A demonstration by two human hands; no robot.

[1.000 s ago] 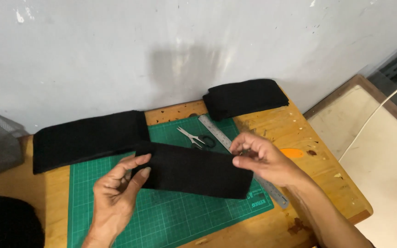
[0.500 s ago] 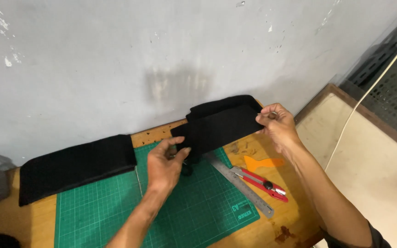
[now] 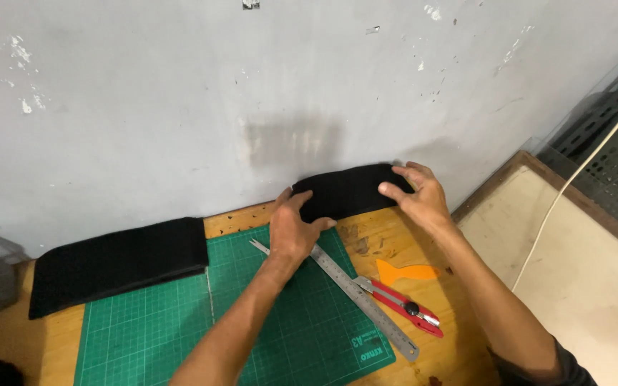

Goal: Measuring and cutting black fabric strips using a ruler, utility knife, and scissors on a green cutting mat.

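Both of my hands rest on a stack of black fabric pieces (image 3: pixel 348 191) lying against the wall at the back of the wooden table (image 3: pixel 388 243). My left hand (image 3: pixel 293 227) presses flat on the stack's left end, fingers spread. The right end is under my right hand (image 3: pixel 416 196), its fingers spread over the top edge. Neither hand grips the fabric; they lie on it.
A green cutting mat (image 3: pixel 252 322) covers the table's middle. On it lie a steel ruler (image 3: pixel 355 293) and scissors (image 3: pixel 259 247) partly under my left wrist. A red utility knife (image 3: pixel 402 306) and an orange scraper (image 3: pixel 403 272) lie right of the mat. Another black fabric piece (image 3: pixel 119 263) lies at left.
Both hands carried a black fabric piece from the mat up to the stack by the wall and laid it down; they now press flat on it.
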